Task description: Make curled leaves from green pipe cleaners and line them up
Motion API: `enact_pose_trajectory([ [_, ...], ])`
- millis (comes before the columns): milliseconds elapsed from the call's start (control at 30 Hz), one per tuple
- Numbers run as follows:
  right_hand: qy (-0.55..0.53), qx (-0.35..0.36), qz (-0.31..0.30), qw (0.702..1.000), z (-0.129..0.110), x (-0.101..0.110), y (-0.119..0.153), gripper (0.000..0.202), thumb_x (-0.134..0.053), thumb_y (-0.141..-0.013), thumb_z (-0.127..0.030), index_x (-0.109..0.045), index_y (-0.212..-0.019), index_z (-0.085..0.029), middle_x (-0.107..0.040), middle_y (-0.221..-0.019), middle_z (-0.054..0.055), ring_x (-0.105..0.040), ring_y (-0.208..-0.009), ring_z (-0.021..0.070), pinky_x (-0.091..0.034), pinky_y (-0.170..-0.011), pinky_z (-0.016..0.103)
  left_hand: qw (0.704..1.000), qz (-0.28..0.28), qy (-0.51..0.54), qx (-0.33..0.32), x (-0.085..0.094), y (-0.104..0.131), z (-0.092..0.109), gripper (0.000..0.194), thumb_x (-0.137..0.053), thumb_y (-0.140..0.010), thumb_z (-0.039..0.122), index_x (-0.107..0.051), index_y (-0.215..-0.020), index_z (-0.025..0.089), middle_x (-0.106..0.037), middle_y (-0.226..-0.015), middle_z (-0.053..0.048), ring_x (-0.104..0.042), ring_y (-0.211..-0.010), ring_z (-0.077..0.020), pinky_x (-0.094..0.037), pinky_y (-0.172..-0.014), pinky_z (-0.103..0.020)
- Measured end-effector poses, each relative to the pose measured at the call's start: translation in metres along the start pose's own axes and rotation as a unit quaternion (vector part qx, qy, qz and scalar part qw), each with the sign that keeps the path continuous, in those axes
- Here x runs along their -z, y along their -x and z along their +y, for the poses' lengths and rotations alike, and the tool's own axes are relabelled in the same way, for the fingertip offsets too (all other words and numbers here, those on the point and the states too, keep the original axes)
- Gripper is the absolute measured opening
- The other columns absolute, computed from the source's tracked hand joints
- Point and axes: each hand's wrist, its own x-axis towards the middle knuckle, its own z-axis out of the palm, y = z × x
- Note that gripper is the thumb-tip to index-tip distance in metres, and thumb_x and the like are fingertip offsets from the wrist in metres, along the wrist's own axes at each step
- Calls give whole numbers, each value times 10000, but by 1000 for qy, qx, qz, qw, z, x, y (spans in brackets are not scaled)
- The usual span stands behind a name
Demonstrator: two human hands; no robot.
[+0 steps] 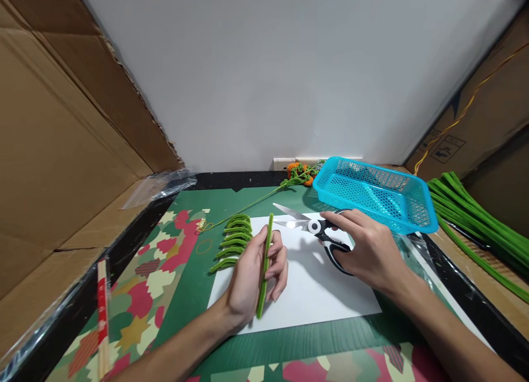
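My left hand [252,277] grips a straight green pipe cleaner [265,272], held nearly upright between thumb and fingers. Around the handles of black and white scissors [314,226] my right hand [367,244] is closed. The scissor blades are spread apart and point left, close to the pipe cleaner's upper end. Under both hands lies a white sheet of paper [318,299]. On its left edge, several bent green pipe cleaner pieces [232,243] are lined up in a row.
A blue plastic basket [376,197] stands at the back right. Long green pipe cleaners [475,222] are bundled beyond it. Orange pipe cleaner flowers [300,172] on a green stem lie behind the paper. Wrapped chopsticks [102,316] rest at left, near cardboard walls [61,123].
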Motion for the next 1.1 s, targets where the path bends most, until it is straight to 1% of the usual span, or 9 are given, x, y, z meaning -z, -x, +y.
enact_pose_trajectory([
  [233, -2, -14, 10, 1000, -1, -2, 2, 595, -615, -742, -80, -695, -1319, -200, -764, -1077, 90, -721, -936, 266, -559, -758, 357, 999, -20, -29, 14, -1, 2, -4, 507, -376, -1063, 614, -392, -741, 223, -357, -493, 95, -431, -285, -87, -279, -310, -138],
  [300, -5, -12, -1, 1000, -2, -2, 2, 597, -611, -736, -68, -696, -1311, -204, -761, -1040, 75, -717, -878, 243, -548, -722, 333, 999, -19, -24, 9, -2, 2, -2, 456, -376, -1064, 600, -449, -814, 227, -442, -535, 84, -468, -297, -98, -322, -300, -149],
  [400, 3, -3, -7, 1000, -3, -2, 2, 573, -616, -744, -57, -702, -1287, -215, -762, -1009, 63, -719, -861, 234, -539, -697, 312, 999, 10, -39, -31, -6, 4, 4, 311, -438, -1055, 564, -506, -1058, 261, -651, -840, 28, -580, -390, -120, -399, -284, -185],
  [467, 12, 4, -7, 1000, -2, -3, 2, 561, -624, -750, -51, -704, -1281, -212, -767, -1027, 72, -728, -896, 248, -547, -706, 317, 995, 40, -58, -66, -10, 5, 8, 267, -516, -1038, 529, -487, -1161, 293, -667, -1068, 1, -621, -452, -115, -427, -277, -192],
  [533, 20, 8, -10, 1000, -2, -4, 2, 567, -631, -750, -45, -702, -1288, -210, -772, -1057, 83, -731, -917, 258, -557, -722, 326, 991, 67, -76, -86, -13, 5, 10, 256, -579, -1024, 495, -487, -1162, 301, -649, -1133, 6, -606, -449, -88, -429, -274, -179],
  [633, 36, 15, -15, 999, -2, -5, 3, 584, -633, -748, -45, -698, -1303, -215, -773, -1069, 90, -726, -917, 261, -564, -735, 334, 985, 101, -97, -100, -13, 3, 9, 248, -630, -1004, 473, -511, -1066, 265, -644, -1044, 29, -544, -385, -50, -401, -253, -155],
  [767, 57, 32, -11, 998, -2, -4, 4, 592, -621, -739, -23, -700, -1301, -193, -771, -1070, 108, -718, -900, 265, -557, -718, 338, 983, 125, -95, -98, -9, -1, 7, 292, -677, -968, 482, -525, -984, 233, -636, -917, 49, -510, -337, -42, -359, -228, -140],
  [900, 71, 35, -12, 997, -2, -3, 4, 577, -616, -759, -27, -697, -1301, -210, -766, -1031, 93, -703, -872, 246, -534, -698, 320, 985, 133, -79, -82, -8, -1, 9, 359, -700, -941, 536, -521, -950, 225, -647, -885, 47, -509, -342, -41, -346, -234, -124],
  [1100, 72, 39, -18, 996, -3, -1, 0, 511, -596, -809, -39, -702, -1284, -194, -745, -974, 83, -690, -848, 236, -506, -689, 316, 980, 149, -93, -93, -12, -1, 11, 380, -730, -922, 544, -521, -957, 230, -676, -881, 49, -487, -318, -43, -318, -212, -128],
])
